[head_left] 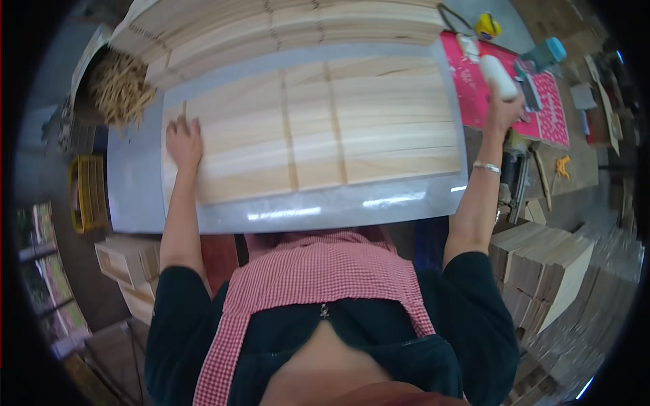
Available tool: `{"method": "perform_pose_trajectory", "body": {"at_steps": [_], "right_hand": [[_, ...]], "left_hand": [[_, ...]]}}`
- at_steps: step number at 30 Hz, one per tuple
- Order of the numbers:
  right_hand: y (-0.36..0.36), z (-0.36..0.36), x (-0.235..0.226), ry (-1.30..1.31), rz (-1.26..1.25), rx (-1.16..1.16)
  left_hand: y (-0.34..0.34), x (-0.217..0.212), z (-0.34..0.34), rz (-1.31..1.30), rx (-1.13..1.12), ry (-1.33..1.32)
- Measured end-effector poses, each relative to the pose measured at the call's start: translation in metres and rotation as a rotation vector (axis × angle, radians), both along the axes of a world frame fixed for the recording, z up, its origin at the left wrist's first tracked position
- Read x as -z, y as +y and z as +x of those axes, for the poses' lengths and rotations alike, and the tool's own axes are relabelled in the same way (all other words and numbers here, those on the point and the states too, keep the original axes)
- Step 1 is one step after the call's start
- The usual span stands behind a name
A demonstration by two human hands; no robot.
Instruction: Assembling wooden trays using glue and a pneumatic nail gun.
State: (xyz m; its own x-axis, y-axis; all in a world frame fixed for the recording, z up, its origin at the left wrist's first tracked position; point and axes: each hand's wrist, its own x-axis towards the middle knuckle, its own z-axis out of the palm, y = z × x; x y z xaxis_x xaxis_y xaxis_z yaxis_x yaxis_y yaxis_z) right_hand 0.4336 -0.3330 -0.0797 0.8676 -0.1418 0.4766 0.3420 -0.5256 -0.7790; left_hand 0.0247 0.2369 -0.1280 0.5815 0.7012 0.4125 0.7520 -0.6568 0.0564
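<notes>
Grey worktable [135, 196]; stacked boards [542, 271] (perhaps plywood) alongside.

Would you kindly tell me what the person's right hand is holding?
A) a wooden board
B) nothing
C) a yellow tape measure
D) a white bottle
D: the right hand is closed around a white bottle raised over the pink mat, while the left hand lies flat on the wooden boards.

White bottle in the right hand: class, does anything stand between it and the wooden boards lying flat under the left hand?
Nothing visible does. The right hand grips the white bottle over the pink mat, just right of the wooden boards; only bare table edge lies between. The left hand rests flat on the boards' far-left end.
</notes>
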Motion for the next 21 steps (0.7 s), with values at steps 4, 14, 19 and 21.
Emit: {"method": "perform_pose_trajectory", "body": {"at_steps": [4,14,19,21], "right_hand": [[0.042,-0.087,-0.039,0.015,0.579,-0.093],[0.160,-0.138,0.015,0.287,0.480,-0.284],[0.189,-0.129,0.018,0.301,0.315,-0.283],[0.196,-0.128,0.017,0.321,0.265,-0.287]], "left_hand": [[-0.056,-0.019,0.031,-0.025,0.286,-0.090],[-0.212,-0.020,0.056,-0.180,0.635,0.171],[-0.218,-0.019,0.056,-0.218,0.633,0.213],[-0.218,-0.019,0.057,-0.229,0.631,0.212]]}}
